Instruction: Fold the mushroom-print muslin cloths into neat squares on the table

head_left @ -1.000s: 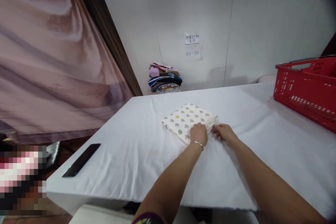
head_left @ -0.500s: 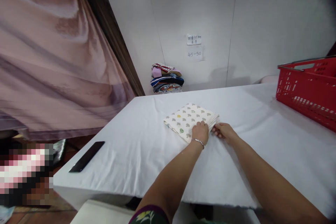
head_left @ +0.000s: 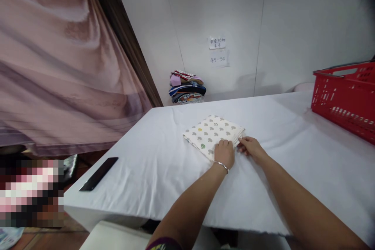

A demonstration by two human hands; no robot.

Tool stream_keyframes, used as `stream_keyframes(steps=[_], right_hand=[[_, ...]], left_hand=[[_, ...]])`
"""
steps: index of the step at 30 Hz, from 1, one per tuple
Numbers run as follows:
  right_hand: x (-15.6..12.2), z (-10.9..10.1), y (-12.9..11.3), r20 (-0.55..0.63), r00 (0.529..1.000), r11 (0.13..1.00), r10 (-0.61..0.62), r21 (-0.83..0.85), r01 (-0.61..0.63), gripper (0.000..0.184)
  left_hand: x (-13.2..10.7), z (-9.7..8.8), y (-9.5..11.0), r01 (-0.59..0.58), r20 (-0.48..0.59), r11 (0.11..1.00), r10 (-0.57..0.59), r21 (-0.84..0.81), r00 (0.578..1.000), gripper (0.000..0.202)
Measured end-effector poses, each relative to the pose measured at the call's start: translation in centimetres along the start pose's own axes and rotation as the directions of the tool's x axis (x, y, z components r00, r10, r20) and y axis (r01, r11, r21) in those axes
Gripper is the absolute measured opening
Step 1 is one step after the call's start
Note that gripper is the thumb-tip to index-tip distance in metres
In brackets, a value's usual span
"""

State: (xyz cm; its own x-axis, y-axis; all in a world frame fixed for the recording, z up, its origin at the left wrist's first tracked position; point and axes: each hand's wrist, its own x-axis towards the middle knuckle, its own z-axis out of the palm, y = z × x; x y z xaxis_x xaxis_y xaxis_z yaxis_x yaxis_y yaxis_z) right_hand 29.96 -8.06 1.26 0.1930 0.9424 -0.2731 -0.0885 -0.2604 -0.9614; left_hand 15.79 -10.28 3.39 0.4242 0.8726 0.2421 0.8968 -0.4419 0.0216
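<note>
A folded cream cloth (head_left: pixel 210 134) with grey mushroom prints and a few yellow and green ones lies flat on the white-covered table, its corners turned toward me. My left hand (head_left: pixel 224 153), with a silver bracelet at the wrist, is closed over the cloth's near corner, fingers curled together on top; its thumb is hidden. At the right edge, where several layers show, my right hand (head_left: pixel 251 149) pinches the cloth between thumb and fingers. The two hands are close together.
A red plastic basket (head_left: pixel 345 97) stands at the table's right. On the left lies a dark flat object (head_left: pixel 99 174). Folded fabrics (head_left: pixel 187 88) are stacked beyond the far edge, below paper notes (head_left: pixel 218 58) on the wall. A pink curtain (head_left: pixel 67 62) hangs at left.
My left hand has shifted very slightly toward me along the cloth's near corner. My right hand stays at the right edge, and the cloth looks the same.
</note>
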Motion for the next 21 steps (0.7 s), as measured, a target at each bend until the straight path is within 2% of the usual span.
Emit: stream_keyframes(steps=[4, 11, 18, 21], right_hand=[[-0.1, -0.4, -0.1, 0.024, 1.000, 1.000, -0.009, 0.017, 0.009, 0.017], [-0.3, -0.7, 0.0, 0.093, 0.996, 1.000, 0.004, 0.016, -0.005, 0.015], [-0.1, -0.4, 0.2, 0.144, 0.990, 1.000, 0.017, -0.014, -0.015, 0.018], [0.1, -0.4, 0.2, 0.138, 0.990, 1.000, 0.017, -0.020, -0.015, 0.018]], left_hand=[[0.1, -1.0, -0.6, 0.101, 0.045, 0.989, -0.097, -0.110, 0.994, 0.027], [1.6, -1.4, -0.8, 0.186, 0.136, 0.973, -0.168, -0.133, 0.976, 0.029], [2.8, -1.1, -0.7, 0.136, 0.167, 0.988, -0.122, -0.078, 0.978, 0.026], [2.9, -0.7, -0.6, 0.107, 0.136, 0.992, -0.097, -0.073, 0.986, 0.027]])
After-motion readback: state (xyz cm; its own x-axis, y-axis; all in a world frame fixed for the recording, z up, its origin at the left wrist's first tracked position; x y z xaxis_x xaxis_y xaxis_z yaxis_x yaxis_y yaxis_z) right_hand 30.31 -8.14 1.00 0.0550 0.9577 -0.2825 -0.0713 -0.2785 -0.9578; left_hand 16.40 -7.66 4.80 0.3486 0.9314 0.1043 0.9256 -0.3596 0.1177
